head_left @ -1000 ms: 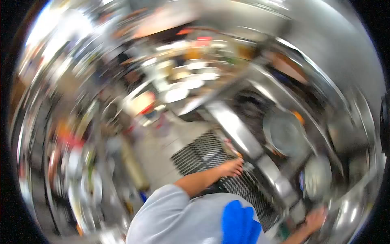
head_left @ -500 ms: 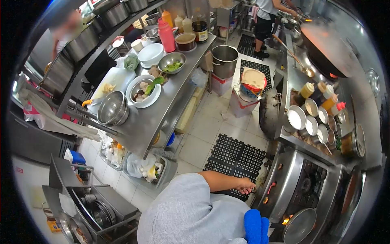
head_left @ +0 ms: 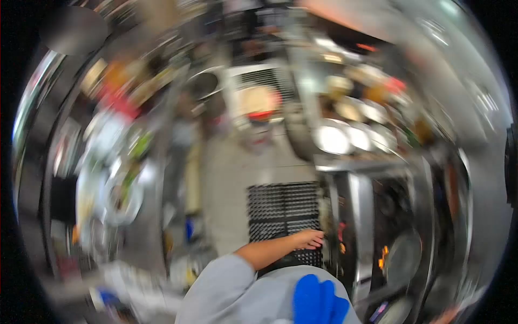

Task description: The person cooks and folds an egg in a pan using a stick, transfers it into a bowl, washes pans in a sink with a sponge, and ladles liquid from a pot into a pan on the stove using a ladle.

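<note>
My left hand point(head_left: 309, 239) reaches across in front of my body, over the black rubber mat point(head_left: 283, 210) and close to the stove's front edge. Its fingers are loosely apart, and I see nothing held in them. To its right is a red stove knob point(head_left: 342, 231). On the burner beyond, a pan point(head_left: 404, 258) sits beside an orange flame point(head_left: 383, 257). A blue cloth point(head_left: 318, 299) lies against my grey shirt. A smeared skin-coloured patch at the lower right may be my right hand point(head_left: 450, 314); its fingers cannot be made out.
Several round containers point(head_left: 333, 137) stand on the counter past the stove. A red-rimmed tub point(head_left: 259, 102) and a big pot point(head_left: 204, 85) are farther up the aisle. A prep table with bowls point(head_left: 123, 200) runs along the left. Most of the view is motion-blurred.
The camera has swung, so the scene is turned and smeared. My left hand appears farther left and slightly higher in view. A skin-coloured patch has appeared at the lower right.
</note>
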Tool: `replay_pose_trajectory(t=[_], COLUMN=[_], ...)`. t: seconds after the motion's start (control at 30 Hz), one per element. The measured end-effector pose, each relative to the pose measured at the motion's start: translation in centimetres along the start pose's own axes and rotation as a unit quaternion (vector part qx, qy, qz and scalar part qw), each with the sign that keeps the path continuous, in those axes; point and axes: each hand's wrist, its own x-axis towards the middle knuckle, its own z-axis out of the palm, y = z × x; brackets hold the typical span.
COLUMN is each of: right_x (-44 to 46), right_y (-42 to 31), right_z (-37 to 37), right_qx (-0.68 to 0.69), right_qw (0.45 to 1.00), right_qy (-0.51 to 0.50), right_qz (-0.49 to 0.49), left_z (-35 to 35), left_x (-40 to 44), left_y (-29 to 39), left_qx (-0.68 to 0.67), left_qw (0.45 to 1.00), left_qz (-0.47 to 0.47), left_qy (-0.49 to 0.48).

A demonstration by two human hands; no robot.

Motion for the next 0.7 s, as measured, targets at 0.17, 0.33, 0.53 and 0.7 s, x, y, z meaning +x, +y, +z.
replay_pose_trajectory(t=[0.17, 0.33, 0.53, 0.7], right_x=[-5.0, -4.4, -2.1, 3.8], right_y=[-8.6, -12.5, -13.5, -9.7], right_z=[-5.3, -16.6, -24.7, -27.7], right_qx=[0.035, -0.22, -0.62, -0.692], right_qw=[0.994, 0.957, 0.761, 0.712], right_qy=[0.099, 0.179, 0.186, 0.099], right_qz=[0.037, 0.054, 0.046, 0.064], left_z=[5.0, 12.6, 21.3, 30.6], left_x=[0.7, 3.5, 5.1, 0.1], left_y=[1.7, 0.4, -1.7, -4.9], left_qx=[0.104, 0.19, 0.221, 0.387], left_qw=[0.99, 0.955, 0.922, 0.918], left_qz=[-0.083, -0.17, -0.204, -0.06], left_qy=[-0.053, -0.155, -0.243, -0.06])
